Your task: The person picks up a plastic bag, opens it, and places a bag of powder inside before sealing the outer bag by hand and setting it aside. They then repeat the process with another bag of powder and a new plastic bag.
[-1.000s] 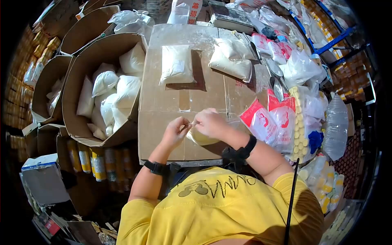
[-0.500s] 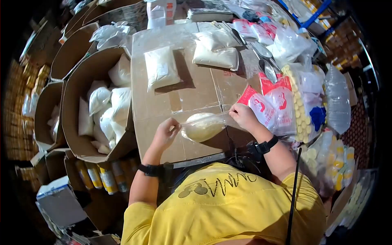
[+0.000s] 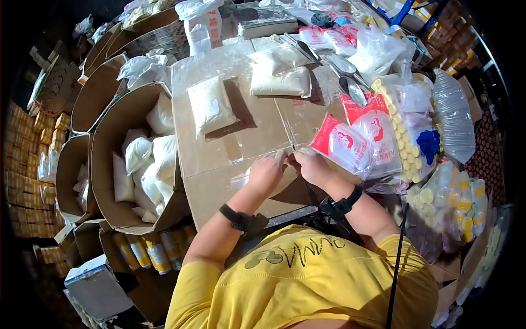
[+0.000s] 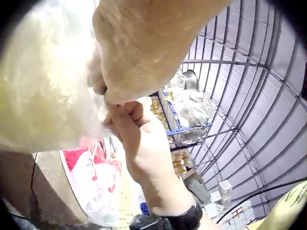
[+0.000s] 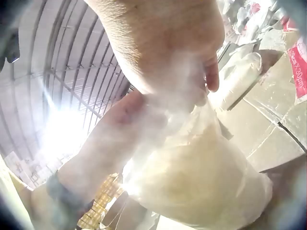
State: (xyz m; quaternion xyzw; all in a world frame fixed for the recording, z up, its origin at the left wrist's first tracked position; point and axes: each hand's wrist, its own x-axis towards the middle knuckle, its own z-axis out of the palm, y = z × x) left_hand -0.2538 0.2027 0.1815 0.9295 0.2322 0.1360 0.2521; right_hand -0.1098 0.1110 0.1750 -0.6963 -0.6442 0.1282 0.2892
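Observation:
A clear plastic bag of pale powder (image 5: 206, 177) stands out in the right wrist view, its top gathered up toward the fingers. Both hands meet at its mouth. My left hand (image 3: 267, 172) pinches the bag's top edge, close against my right hand (image 3: 315, 167), which pinches the same edge at the right end. In the head view the hands and forearms cover much of this bag (image 3: 285, 180). Farther back on the cardboard lie a filled bag (image 3: 211, 107) and two more filled bags (image 3: 281, 82), one leaning over the other.
The cardboard-covered table (image 3: 219, 181) carries red-and-white printed packs (image 3: 342, 143) on the right, near metal scoops (image 3: 352, 90). A large cardboard box (image 3: 104, 159) of filled bags stands to the left. Beyond the packs sits a blue crumpled item (image 3: 428, 143).
Half a second ago the hands were apart, stretching the bag's top edge between them. Since then my left hand has moved right to meet my right hand. The head view has also shifted.

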